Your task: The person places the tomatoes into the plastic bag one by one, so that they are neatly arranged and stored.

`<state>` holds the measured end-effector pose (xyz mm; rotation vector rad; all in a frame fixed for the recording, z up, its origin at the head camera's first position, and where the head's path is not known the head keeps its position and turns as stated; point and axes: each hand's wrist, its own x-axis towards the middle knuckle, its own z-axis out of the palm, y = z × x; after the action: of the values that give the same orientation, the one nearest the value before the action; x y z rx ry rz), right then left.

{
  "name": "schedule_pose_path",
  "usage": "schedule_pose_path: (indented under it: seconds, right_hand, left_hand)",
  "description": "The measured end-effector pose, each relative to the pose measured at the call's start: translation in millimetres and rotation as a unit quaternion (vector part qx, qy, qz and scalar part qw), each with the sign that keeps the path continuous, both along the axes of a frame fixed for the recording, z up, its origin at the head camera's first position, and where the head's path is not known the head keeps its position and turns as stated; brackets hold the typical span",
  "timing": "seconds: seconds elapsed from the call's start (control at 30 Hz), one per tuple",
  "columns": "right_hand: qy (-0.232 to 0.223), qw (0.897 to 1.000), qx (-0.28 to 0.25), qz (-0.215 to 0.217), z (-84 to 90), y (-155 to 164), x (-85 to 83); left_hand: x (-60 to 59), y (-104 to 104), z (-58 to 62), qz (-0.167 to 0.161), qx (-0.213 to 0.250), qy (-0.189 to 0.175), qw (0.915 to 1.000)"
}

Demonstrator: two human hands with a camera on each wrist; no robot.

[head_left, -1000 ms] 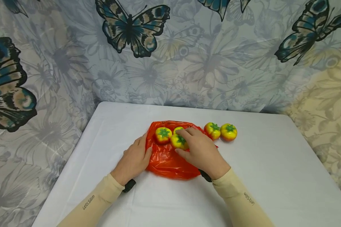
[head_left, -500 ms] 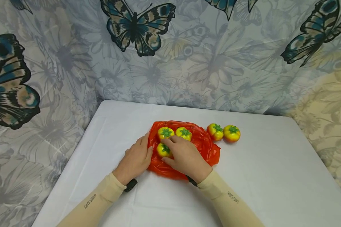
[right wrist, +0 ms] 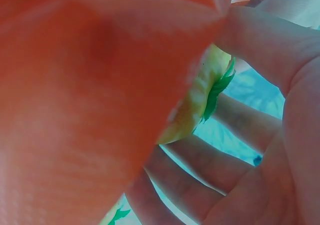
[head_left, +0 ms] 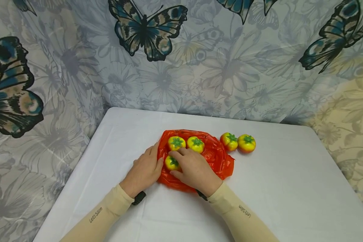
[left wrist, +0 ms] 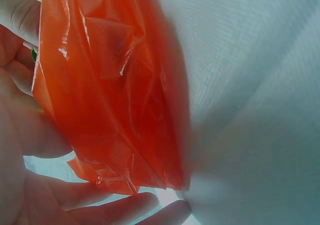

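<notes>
A red plastic bag lies spread on the table, its mouth facing up. My left hand holds the bag's left edge, fingers along the outside and thumb at the rim; in the left wrist view the red film passes close by the fingers. My right hand grips a yellow-and-red tomato with a green calyx, low in the bag's front left part. Behind it, two more tomatoes, one on the left and one on the right, sit in the bag. In the right wrist view the bag wall partly hides the gripped tomato.
Two tomatoes, a nearer-to-bag one and an outer one, stand side by side on the white-covered table, just right of the bag. A butterfly-patterned cloth hangs behind the table.
My right hand has moved left and toward me with its tomato, uncovering the tomato at the back right of the bag. My left hand stays at the bag's left edge.
</notes>
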<state>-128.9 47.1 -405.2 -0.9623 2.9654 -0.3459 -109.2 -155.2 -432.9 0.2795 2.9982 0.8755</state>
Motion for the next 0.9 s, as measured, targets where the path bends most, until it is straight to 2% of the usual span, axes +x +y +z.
schedule_pose_path:
  seconds: [0.9]
  right_hand:
    - [-0.014, 1.000, 0.003, -0.005, -1.9, -0.2, 1.9]
  left_hand:
    - [1.1, -0.3, -0.9, 0.001, 0.002, 0.003, 1.0000]
